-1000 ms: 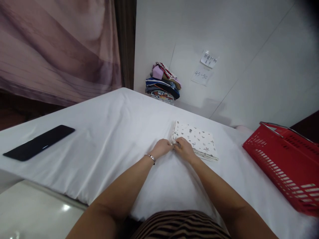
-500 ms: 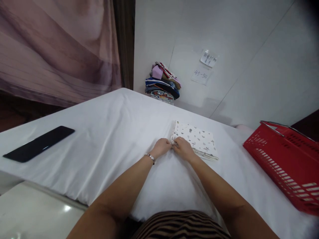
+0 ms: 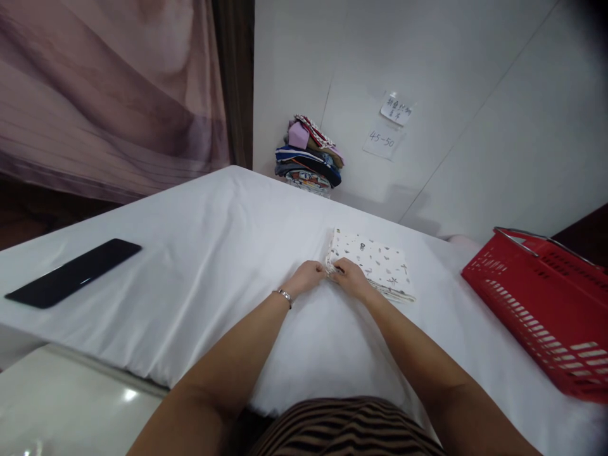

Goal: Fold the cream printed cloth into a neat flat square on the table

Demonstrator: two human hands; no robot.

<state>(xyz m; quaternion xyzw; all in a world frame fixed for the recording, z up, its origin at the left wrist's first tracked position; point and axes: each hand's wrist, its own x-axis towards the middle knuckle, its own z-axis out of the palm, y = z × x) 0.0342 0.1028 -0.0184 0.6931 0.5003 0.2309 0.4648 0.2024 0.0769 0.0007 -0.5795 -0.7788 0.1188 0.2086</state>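
Head view, the only view supplied. The folded white printed cloth [image 3: 380,258] lies on the white-sheeted table [image 3: 190,253], in front of the person and slightly to the right, its long side roughly in line with the table's far edge.

Left hand [image 3: 308,276]: fingers curled, thumb and forefinger closed on the cloth's near-left corner. A metal bracelet [image 3: 285,296] is worn at the wrist. Right hand [image 3: 350,277]: fingers bent over the same corner, tips pinching the layers just beside the left fingertips. The exact hold of each finger is too small to make out.

Progress, as judged: the cloth is already reduced to a flat, layered rectangle, so the main folding appears done. Outstanding: the near-left corner is in the fingers and not yet laid flat, and the layers along the near edge are not flush. Whether further folds are needed cannot be determined.

Surroundings: a red plastic basket [image 3: 532,304] with metal handles stands to the right, apart from the cloth. A black flat slab [image 3: 76,273] lies at far left. Beyond the table's far edge is a stack of folded fabrics [image 3: 308,158]; its support is hidden. A paper sign reading "45-50" [image 3: 381,140] is fixed to the wall.
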